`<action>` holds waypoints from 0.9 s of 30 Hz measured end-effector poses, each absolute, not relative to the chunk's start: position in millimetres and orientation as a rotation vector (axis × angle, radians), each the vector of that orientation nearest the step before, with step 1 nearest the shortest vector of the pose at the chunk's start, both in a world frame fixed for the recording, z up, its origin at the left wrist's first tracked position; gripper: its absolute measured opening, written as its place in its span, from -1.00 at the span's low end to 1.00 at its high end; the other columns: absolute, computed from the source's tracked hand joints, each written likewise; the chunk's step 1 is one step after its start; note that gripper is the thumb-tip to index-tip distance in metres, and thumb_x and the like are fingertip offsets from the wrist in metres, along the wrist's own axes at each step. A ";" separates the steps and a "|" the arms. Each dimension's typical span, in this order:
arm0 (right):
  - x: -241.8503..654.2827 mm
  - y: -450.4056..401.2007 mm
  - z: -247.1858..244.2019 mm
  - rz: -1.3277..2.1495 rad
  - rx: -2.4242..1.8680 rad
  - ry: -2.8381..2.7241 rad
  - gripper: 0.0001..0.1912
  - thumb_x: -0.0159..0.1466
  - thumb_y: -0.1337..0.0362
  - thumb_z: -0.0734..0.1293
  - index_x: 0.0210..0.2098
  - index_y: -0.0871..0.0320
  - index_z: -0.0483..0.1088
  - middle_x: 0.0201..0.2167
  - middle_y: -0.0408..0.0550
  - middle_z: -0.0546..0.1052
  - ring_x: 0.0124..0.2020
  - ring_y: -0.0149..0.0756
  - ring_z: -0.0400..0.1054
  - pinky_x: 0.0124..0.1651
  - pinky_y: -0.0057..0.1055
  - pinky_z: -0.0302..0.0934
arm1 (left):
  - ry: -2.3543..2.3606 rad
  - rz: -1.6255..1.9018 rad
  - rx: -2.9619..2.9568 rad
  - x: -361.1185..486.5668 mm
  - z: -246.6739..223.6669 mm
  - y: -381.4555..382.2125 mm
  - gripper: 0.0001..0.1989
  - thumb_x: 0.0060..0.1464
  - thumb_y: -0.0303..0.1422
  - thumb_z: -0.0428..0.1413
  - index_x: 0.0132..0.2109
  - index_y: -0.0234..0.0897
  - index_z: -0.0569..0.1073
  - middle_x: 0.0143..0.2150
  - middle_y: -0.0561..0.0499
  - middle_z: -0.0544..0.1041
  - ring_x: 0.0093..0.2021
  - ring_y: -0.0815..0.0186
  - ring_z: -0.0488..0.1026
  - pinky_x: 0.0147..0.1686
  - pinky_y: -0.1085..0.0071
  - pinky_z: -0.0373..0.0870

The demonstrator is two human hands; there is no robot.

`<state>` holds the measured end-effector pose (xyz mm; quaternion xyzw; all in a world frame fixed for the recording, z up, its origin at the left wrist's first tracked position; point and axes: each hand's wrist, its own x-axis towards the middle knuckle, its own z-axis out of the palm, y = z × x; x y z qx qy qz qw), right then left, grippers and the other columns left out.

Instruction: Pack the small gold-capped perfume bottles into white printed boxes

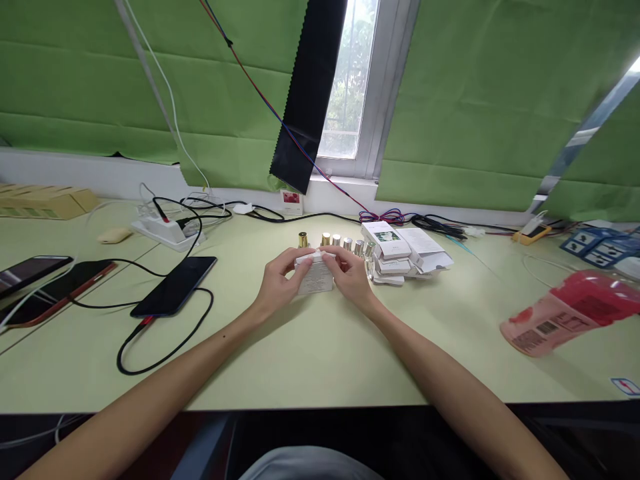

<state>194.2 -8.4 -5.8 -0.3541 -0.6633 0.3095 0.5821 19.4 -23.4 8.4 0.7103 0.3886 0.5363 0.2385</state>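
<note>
Green blinds, bright window, pale table

We can read no words: the print on the held white box and the pink bottle is too small or blurred. We see a red arrow-like mark on a sticker.
</note>
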 end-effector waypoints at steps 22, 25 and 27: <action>191.2 -10.5 0.5 0.903 -0.839 -1.440 -0.47 0.33 -0.16 0.28 -0.13 0.16 0.62 -0.48 -0.06 0.51 -0.36 -0.26 0.40 -0.41 -0.41 0.25 | 1.087 1.471 1.912 19.5 12.4 -23.6 -0.60 0.29 -0.04 0.07 -0.08 -0.20 0.66 -0.13 -0.08 0.62 -0.14 0.24 0.51 -0.25 0.38 0.40; 191.4 -10.7 1.7 0.951 -0.846 -1.414 -0.47 0.30 -0.17 0.31 -0.13 0.17 0.61 -0.55 -0.11 0.42 -0.42 -0.29 0.35 -0.46 -0.42 0.20 | 1.107 1.463 1.905 18.6 12.2 -23.0 -0.59 0.30 -0.03 0.05 -0.06 -0.19 0.66 -0.17 -0.05 0.60 -0.17 0.26 0.49 -0.26 0.39 0.37; 191.4 -11.2 2.4 0.966 -0.836 -1.405 -0.47 0.29 -0.16 0.32 -0.12 0.17 0.60 -0.56 -0.12 0.41 -0.44 -0.31 0.33 -0.47 -0.43 0.18 | 1.109 1.460 1.892 18.7 12.5 -23.1 -0.60 0.30 -0.03 0.06 -0.06 -0.18 0.66 -0.18 -0.05 0.60 -0.17 0.27 0.48 -0.26 0.39 0.36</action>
